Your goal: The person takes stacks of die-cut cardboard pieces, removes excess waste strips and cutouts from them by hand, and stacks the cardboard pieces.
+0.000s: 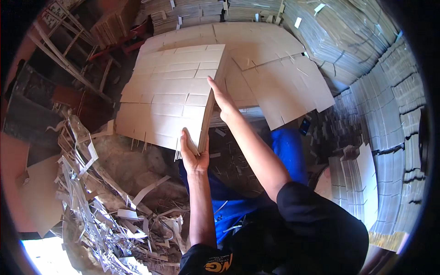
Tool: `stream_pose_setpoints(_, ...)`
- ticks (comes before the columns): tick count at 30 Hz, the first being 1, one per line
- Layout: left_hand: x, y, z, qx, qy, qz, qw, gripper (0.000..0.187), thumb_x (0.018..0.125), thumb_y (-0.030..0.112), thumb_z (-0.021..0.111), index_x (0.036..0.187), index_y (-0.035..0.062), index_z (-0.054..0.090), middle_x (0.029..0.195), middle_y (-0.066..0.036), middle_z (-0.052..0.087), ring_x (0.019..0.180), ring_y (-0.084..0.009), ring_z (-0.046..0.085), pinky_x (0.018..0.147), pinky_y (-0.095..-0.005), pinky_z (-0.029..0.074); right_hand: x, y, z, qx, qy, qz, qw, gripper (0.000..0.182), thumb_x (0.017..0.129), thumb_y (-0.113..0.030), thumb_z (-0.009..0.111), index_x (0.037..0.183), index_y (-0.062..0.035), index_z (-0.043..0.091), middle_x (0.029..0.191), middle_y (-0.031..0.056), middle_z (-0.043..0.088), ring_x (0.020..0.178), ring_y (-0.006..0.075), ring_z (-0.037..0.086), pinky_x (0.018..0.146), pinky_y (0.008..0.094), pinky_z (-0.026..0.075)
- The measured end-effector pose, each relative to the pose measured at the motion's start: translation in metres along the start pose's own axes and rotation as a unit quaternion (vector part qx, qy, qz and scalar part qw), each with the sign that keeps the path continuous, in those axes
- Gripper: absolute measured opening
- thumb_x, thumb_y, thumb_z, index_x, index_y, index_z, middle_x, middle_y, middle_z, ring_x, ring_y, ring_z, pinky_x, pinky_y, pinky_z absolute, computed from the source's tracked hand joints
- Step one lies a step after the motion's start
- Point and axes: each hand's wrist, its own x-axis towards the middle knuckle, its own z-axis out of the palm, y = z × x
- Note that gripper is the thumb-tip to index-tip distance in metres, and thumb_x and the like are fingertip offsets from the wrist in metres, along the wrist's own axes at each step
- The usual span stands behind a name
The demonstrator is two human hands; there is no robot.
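A thick stack of slotted cardboard sheets (pixel 166 97) lies tilted across larger flat cardboard. My left hand (pixel 195 158) is closed on its near right corner, thumb on the top face and the other fingers beneath, partly hidden. Along the right-hand edge of the stack rests my right hand (pixel 222 98), its fingers stretched out and pressed flat against the sheet edges. Loose strips hang from the stack's near edge. Under and behind it spread wide slotted cardboard sheets (pixel 286 89).
Cardboard offcuts (pixel 110 220) heap up at lower left beside a torn sack. Tied cardboard bundles (pixel 339 36) stand at the back right, and more stacks (pixel 389 114) line the right side. A wooden ladder-like frame (pixel 68 46) leans at upper left. Scraps litter the floor.
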Motion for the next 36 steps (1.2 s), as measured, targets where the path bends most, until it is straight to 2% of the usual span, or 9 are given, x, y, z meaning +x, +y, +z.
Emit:
stream_pose_setpoints(3, 0.01, -0.007, -0.008, 0.024, 0.011, 0.013, 1.0, 0.033, 0.095, 0.033, 0.066, 0.125, 0.0188, 0.061, 0.125, -0.001, 0.06, 0.114, -0.0264, 0.06, 0.098, -0.0485, 0.051, -0.004, -0.015, 0.014, -0.034, 0.017, 0.046, 0.998, 0.098, 0.076, -0.067, 0.072, 0.131, 0.0123, 0.053, 0.133, 0.0268, 0.057, 0.126, 0.0269, 0.054, 0.1, 0.0377, 0.045)
stream_pose_setpoints(11, 0.016, -0.018, -0.013, 0.115, 0.018, 0.025, 0.993, 0.043, 0.097, 0.037, 0.063, 0.132, 0.0134, 0.055, 0.126, -0.004, 0.059, 0.113, -0.0253, 0.06, 0.094, -0.0465, 0.053, 0.02, 0.006, 0.018, -0.08, 0.126, -0.011, 0.989, 0.081, 0.074, -0.055, 0.081, 0.116, 0.0123, 0.064, 0.111, 0.023, 0.069, 0.103, 0.0307, 0.067, 0.085, 0.0343, 0.052)
stream_pose_setpoints(16, -0.006, -0.008, -0.012, 0.155, 0.046, 0.032, 0.986, 0.045, 0.098, 0.035, 0.061, 0.135, 0.0117, 0.052, 0.125, -0.007, 0.06, 0.113, -0.0262, 0.06, 0.094, -0.0464, 0.052, 0.061, 0.033, -0.005, -0.129, 0.105, -0.027, 0.986, 0.086, 0.074, -0.057, 0.081, 0.125, 0.0088, 0.06, 0.12, 0.0241, 0.065, 0.111, 0.0301, 0.063, 0.091, 0.0362, 0.05)
stream_pose_setpoints(19, -0.057, 0.033, -0.044, 0.047, 0.019, -0.009, 0.999, 0.041, 0.097, 0.032, 0.062, 0.132, 0.0129, 0.056, 0.125, -0.006, 0.061, 0.11, -0.0264, 0.061, 0.093, -0.0489, 0.053, 0.13, 0.037, -0.021, 0.009, 0.031, -0.017, 0.999, 0.095, 0.072, -0.06, 0.079, 0.133, 0.0085, 0.053, 0.13, 0.0257, 0.059, 0.12, 0.0304, 0.058, 0.098, 0.0392, 0.046)
stream_pose_setpoints(21, -0.074, 0.049, -0.057, 0.059, 0.038, 0.002, 0.998, 0.041, 0.097, 0.031, 0.062, 0.132, 0.0107, 0.056, 0.127, -0.008, 0.061, 0.112, -0.0269, 0.061, 0.094, -0.0486, 0.052, 0.158, 0.059, -0.031, -0.073, -0.001, 0.022, 0.997, 0.104, 0.071, -0.065, 0.076, 0.136, 0.0106, 0.048, 0.137, 0.0258, 0.054, 0.126, 0.03, 0.053, 0.103, 0.0411, 0.042)
stream_pose_setpoints(28, -0.131, 0.067, -0.073, 0.142, 0.051, 0.001, 0.989, 0.046, 0.096, 0.029, 0.063, 0.133, 0.0029, 0.055, 0.129, -0.012, 0.062, 0.116, -0.0272, 0.06, 0.097, -0.0447, 0.05, 0.088, 0.009, -0.026, -0.135, 0.039, -0.018, 0.99, 0.108, 0.071, -0.072, 0.071, 0.134, 0.0127, 0.049, 0.134, 0.0254, 0.056, 0.123, 0.0302, 0.055, 0.102, 0.0403, 0.044)
stream_pose_setpoints(31, -0.163, 0.053, -0.069, 0.294, 0.169, -0.004, 0.941, 0.053, 0.092, 0.031, 0.068, 0.132, -0.0003, 0.055, 0.126, -0.014, 0.061, 0.107, -0.0247, 0.062, 0.088, -0.0381, 0.053, 0.095, 0.009, -0.028, -0.178, 0.022, -0.007, 0.984, 0.107, 0.071, -0.073, 0.07, 0.132, 0.0124, 0.051, 0.13, 0.0249, 0.059, 0.12, 0.0304, 0.057, 0.1, 0.0413, 0.045)
stream_pose_setpoints(34, -0.18, 0.037, -0.079, 0.285, 0.126, -0.008, 0.95, 0.052, 0.092, 0.027, 0.07, 0.132, -0.0026, 0.055, 0.127, -0.014, 0.062, 0.112, -0.0236, 0.061, 0.094, -0.0371, 0.05, 0.083, 0.007, -0.029, -0.246, 0.016, 0.013, 0.969, 0.105, 0.071, -0.074, 0.069, 0.131, 0.0118, 0.053, 0.124, 0.0239, 0.063, 0.116, 0.0304, 0.06, 0.097, 0.0428, 0.046)
stream_pose_setpoints(36, -0.181, 0.024, -0.073, 0.28, 0.093, -0.017, 0.955, 0.052, 0.092, 0.025, 0.07, 0.132, -0.0037, 0.054, 0.127, -0.014, 0.062, 0.115, -0.023, 0.06, 0.097, -0.0367, 0.049, 0.029, 0.007, -0.037, -0.52, 0.217, -0.258, 0.785, 0.094, 0.078, -0.073, 0.065, 0.124, 0.0083, 0.059, 0.114, 0.0186, 0.067, 0.108, 0.0275, 0.065, 0.09, 0.0399, 0.049)
